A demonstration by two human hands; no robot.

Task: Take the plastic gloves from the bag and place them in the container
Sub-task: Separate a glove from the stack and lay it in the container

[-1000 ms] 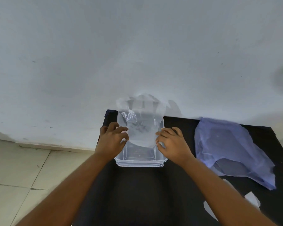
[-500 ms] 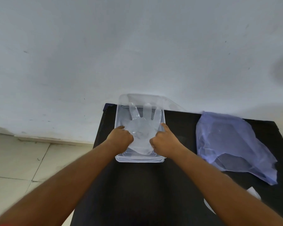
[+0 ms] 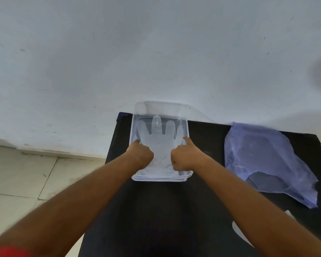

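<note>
both hands [image 3: 161, 156] press glove [image 3: 160, 138] flat in container [image 3: 159, 179].

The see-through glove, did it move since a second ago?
Yes. The glove was held up, sticking out above the container. It now lies flat inside, fingers toward the wall, with the left hand and right hand pressing it down.

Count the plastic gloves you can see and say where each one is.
1. One clear glove lies flat in the container, fingers toward the wall, under the left hand and right hand. More may be stacked beneath or inside the bag.
</note>
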